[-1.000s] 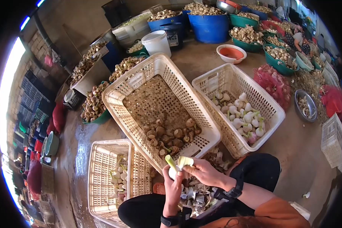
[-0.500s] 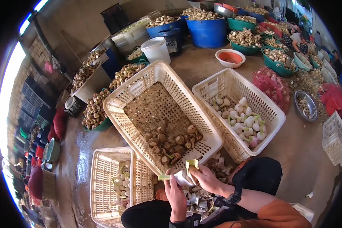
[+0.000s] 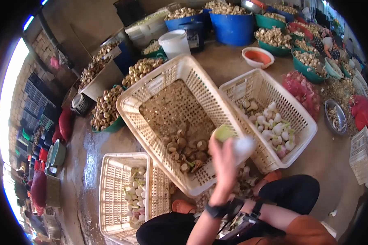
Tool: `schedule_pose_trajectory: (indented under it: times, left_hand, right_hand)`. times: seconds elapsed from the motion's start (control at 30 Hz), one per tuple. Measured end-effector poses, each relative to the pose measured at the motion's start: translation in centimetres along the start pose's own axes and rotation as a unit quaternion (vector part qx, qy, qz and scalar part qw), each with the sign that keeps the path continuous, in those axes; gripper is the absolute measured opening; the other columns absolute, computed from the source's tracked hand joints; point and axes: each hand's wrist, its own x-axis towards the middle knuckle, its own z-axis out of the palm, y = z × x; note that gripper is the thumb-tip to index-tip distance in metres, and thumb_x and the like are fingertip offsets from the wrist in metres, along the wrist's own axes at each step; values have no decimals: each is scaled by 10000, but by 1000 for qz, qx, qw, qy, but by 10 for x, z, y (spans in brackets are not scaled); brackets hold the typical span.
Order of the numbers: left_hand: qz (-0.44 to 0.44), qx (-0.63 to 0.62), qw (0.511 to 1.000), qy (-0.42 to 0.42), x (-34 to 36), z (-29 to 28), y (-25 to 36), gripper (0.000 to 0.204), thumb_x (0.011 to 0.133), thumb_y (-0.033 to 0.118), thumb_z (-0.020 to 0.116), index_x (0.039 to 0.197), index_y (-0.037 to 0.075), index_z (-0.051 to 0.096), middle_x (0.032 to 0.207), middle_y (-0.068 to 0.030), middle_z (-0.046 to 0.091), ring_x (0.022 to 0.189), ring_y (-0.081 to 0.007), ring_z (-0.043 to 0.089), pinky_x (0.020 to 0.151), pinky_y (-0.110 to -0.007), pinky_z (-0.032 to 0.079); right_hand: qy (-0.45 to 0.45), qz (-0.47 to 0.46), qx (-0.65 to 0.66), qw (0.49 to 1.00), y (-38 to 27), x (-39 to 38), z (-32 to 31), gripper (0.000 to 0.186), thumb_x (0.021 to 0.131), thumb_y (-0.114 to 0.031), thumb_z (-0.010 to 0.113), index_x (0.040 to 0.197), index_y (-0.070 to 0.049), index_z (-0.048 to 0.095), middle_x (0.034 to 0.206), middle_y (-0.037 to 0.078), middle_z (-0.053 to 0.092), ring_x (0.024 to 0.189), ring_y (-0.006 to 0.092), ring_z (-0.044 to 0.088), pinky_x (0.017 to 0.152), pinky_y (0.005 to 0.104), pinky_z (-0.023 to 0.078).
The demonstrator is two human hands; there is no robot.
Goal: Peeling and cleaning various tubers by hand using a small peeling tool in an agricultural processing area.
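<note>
The left hand [image 3: 223,165] and white bulb [image 3: 244,148] blur; the right hand [image 3: 247,207] (behind the left forearm [image 3: 206,224]) is mostly hidden

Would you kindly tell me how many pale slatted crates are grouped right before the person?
3: left crate with white bulbs, middle crate with brown bulbs, and right crate with more white bulbs; others may be hidden beneath.

White garlic bulb [image 3: 244,147], blurred, pale-green stem [image 3: 223,132] toward upper left, in left grip [image 3: 224,158].
</note>
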Motion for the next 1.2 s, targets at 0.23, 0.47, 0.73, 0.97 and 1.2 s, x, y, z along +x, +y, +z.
schedule_pose_trajectory:
  times: [0.23,0.47,0.73,0.97,1.2]
  left_hand:
    - [-185,-70,978,59,-51,-97,-45,299,901,69,463,1188,-14,453,1030,-62,516,1040,-163,490,906,-306,398]
    - [-287,-120,937,158,-76,-149,-84,233,925,104,447,1142,48,512,976,-32,551,838,-112,533,747,-245,436]
    - [-189,-286,923,174,-56,-151,-87,482,938,189,440,1360,60,245,1222,-112,422,1113,-205,452,907,-361,418]
    - [-55,89,994,18,-77,-113,-41,663,724,92,692,1286,12,349,1192,-131,463,1055,-247,503,892,-339,425]
    - [171,379,909,26,-104,-82,-14,705,556,140,804,1175,37,483,1085,-153,476,1001,-334,491,853,-413,421]
  right_hand:
    - [179,-91,-607,769,-117,194,-56,137,803,-107,481,892,-59,573,859,133,621,801,310,597,667,415,471]
    - [31,100,-753,649,-38,347,-43,504,816,-37,492,1304,-136,416,1344,192,372,969,310,575,745,385,504]
    - [-49,-91,-478,872,-132,200,26,356,840,-141,579,1185,-135,490,1130,116,422,925,293,542,817,371,448]
    - [77,-22,-304,949,-153,80,32,372,927,-192,488,1211,45,447,1091,124,506,1009,210,493,878,293,384]
    - [111,-64,-299,946,-170,35,48,218,889,-128,519,1039,27,549,956,68,517,922,168,492,820,277,390]
